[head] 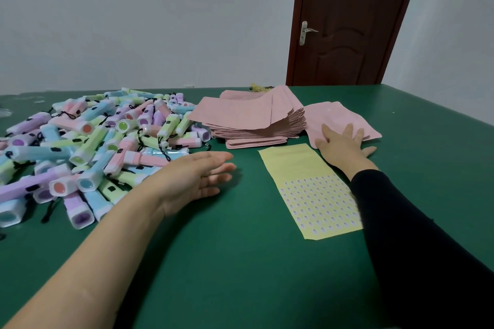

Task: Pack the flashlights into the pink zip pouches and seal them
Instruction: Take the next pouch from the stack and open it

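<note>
1. We note a green table filling the near field; a bare forearm enters from near left and a black sleeve from near right.
2. A yellow sticker sheet lies flat right of centre. Small pale stickers cover its near part; its far part is bare.
3. Left hand: fingers straight and relaxed, palm turned to the right, holding nothing. It sits just right of the flashlight pile.
4. Flashlights: a loose heap at left in pink, blue, green and purple, with black wrist cords tangled among them. None is in a pouch.
5. Right hand: fingers spread wide and flat, resting on a loose pink pouch beyond the sheet. No grasp.
6. Stack of pink pouches: between the heap and the loose pouch, its top layers fanned.
7. Far right: a dark brown door with a metal handle, set in a white wall.
</note>
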